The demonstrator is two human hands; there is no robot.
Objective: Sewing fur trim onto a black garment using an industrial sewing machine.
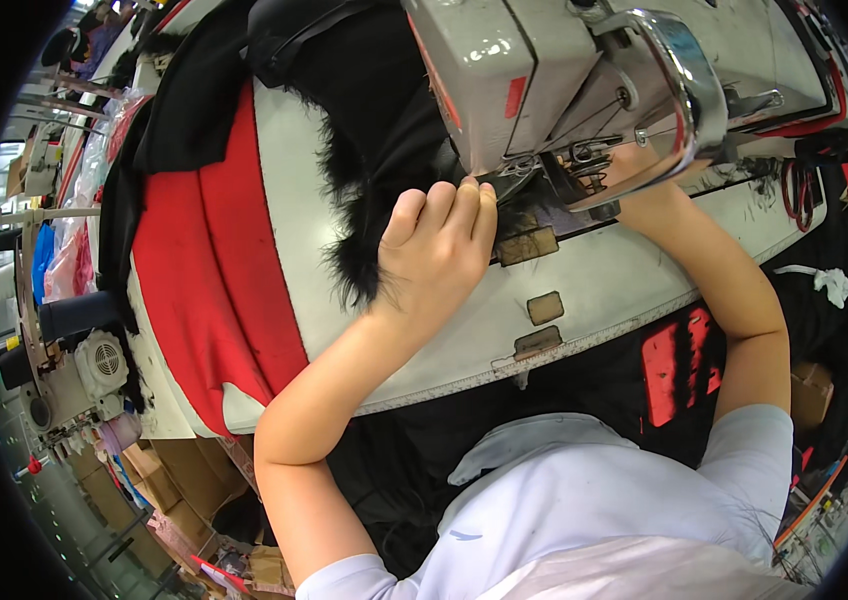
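Observation:
A white industrial sewing machine (pixel 484 60) stands over the pale work table. Just left of its needle area, my left hand (pixel 439 240) is closed, with curled fingers pinching the edge of black fabric (pixel 384 110) trimmed with long black fur (pixel 349 245). The fabric spreads back and left from that hand and runs up to the presser foot area. My right hand (pixel 649 195) reaches in from the right behind the chrome guard (pixel 684 75). Its fingers are hidden by the machine parts, so what they touch does not show.
Red fabric (pixel 214 260) lies on the left of the table (pixel 294 170), hanging over the front edge, with a black piece (pixel 189 110) beyond it. A measuring tape strip (pixel 424 392) follows the front edge. Cardboard boxes (pixel 184 480) stand below left; dark cloth (pixel 394 470) lies by my lap.

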